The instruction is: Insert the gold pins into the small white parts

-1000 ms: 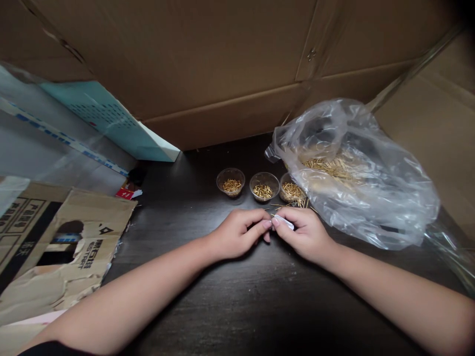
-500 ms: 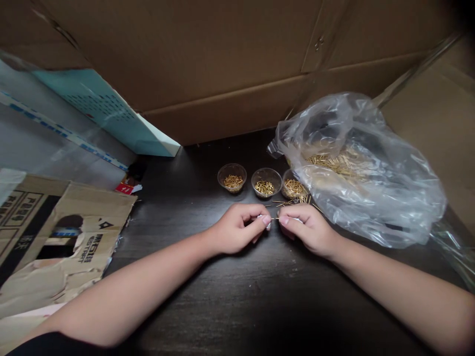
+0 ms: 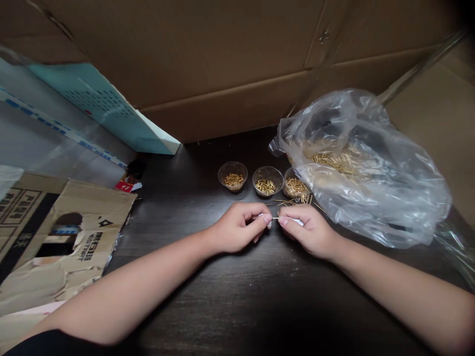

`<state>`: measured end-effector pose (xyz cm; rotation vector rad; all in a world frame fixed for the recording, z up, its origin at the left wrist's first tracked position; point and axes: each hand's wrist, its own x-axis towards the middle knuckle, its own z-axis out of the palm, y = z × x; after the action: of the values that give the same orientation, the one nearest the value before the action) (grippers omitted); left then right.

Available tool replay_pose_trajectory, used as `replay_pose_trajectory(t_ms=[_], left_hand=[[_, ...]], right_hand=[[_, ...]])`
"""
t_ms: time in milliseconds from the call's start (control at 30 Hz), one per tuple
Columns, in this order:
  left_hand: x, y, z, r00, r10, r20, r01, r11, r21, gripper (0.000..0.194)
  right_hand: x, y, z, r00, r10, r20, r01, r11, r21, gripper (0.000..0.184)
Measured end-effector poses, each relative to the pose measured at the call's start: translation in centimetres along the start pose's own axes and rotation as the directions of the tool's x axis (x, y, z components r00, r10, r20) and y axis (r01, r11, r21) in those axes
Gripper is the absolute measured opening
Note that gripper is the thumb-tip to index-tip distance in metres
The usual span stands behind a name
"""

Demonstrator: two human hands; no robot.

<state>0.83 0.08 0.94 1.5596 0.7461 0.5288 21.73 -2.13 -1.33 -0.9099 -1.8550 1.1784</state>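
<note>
Pinched between my left hand (image 3: 243, 227) and my right hand (image 3: 306, 228) is a thin brass pin (image 3: 275, 218), its middle showing in the small gap between my fingertips. Both hands are closed, thumb against forefinger, just above the dark table. Something white shows at the fingers of each hand; I cannot tell what it is. Loose long brass pins (image 3: 287, 201) lie just beyond my right hand. Behind them stand three clear cups in a row: the left cup (image 3: 232, 170), the middle cup (image 3: 267, 174) and the right cup (image 3: 290, 174), each with small brass pieces inside.
A clear plastic bag (image 3: 389, 188) with many long brass pins (image 3: 334, 163) lies at the right, against the right cup. Cardboard walls (image 3: 222, 59) close off the back. Torn cardboard (image 3: 92, 207) and a light blue panel (image 3: 107, 109) stand left on the dark table (image 3: 208, 291).
The camera view has shifted slightly. Both hands keep their pinch on the pin in nearly the same place, fingertips close together.
</note>
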Motion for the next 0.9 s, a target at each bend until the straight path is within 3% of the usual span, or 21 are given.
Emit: replay_pose_trajectory(t_ms=[400, 767, 900], left_hand=[[-0.10, -0.09, 0.06, 1.000, 0.012, -0.025, -0.011, 1.000, 0.017, 0.033], [-0.12, 0.00, 0.07, 0.999, -0.039, -0.007, 0.038, 0.996, -0.079, 0.038], [-0.23, 0.08, 0.21, 0.999, 0.012, -0.042, -0.013, 0.999, -0.034, 0.035]], right_hand=[[-0.01, 0.05, -0.06, 0.999, -0.003, 0.043, 0.003, 1.000, 0.005, 0.043], [-0.33, 0.03, -0.24, 0.973, -0.206, 0.105, 0.228, 0.925, -0.304, 0.028], [-0.22, -0.20, -0.15, 0.978, -0.199, 0.062, 0.207, 0.955, -0.210, 0.030]])
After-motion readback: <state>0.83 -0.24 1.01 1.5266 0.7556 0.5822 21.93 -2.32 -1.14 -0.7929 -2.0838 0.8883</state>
